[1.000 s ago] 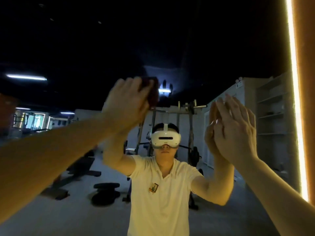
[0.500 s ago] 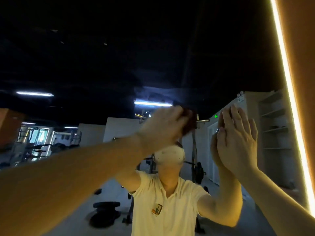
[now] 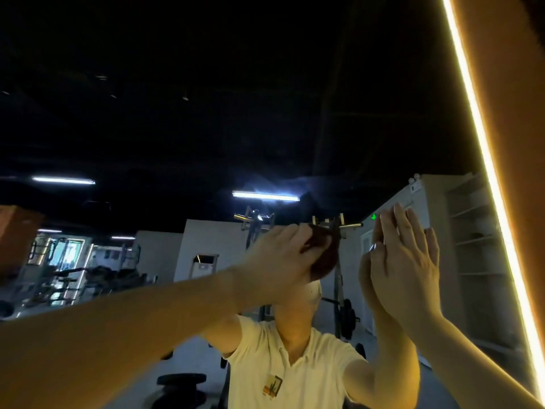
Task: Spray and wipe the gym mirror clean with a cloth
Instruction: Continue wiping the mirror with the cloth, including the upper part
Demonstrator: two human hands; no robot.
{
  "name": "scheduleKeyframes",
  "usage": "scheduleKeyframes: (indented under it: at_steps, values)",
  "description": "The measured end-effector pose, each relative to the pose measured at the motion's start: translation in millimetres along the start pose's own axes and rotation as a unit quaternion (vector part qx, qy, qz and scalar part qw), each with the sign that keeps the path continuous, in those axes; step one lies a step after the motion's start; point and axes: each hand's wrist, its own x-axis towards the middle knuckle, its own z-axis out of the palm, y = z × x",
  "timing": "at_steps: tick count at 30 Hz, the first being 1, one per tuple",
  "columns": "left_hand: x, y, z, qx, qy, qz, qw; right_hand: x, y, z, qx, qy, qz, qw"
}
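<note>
Both bare arms reach forward and up at head height. The left arm crosses the lower left of the view, its forearm rising to the left hand [image 3: 283, 255], whose fingers curl closed around something dark (a wad, only partly visible past the knuckles). The right arm comes up from the lower right corner. The right hand [image 3: 404, 261] is open and flat, fingers straight, together, pointing upward, the palm apparently pressed forward against the surface ahead.

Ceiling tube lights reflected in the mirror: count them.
2 bright ones: one at far left, one above the left hand. Dimmer strips glow farther back; more may be hidden.
</note>
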Motion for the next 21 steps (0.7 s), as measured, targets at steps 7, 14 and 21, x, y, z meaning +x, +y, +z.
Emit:
scheduleKeyframes:
  at_steps: [7,14,21]
  values:
    - [65,-145,-45,0.208,0.032,-0.313,0.926,-6,9,19,-0.023,0.000,-0.005,1.000]
    - [79,-13,-2,0.004,0.077,-0.217,0.973,-6,13,23,-0.019,0.000,-0.017,1.000]
    - [43,-34,-5,0.076,-0.014,0.082,0.994,-2,46,20,0.052,-0.073,-0.069,0.994]
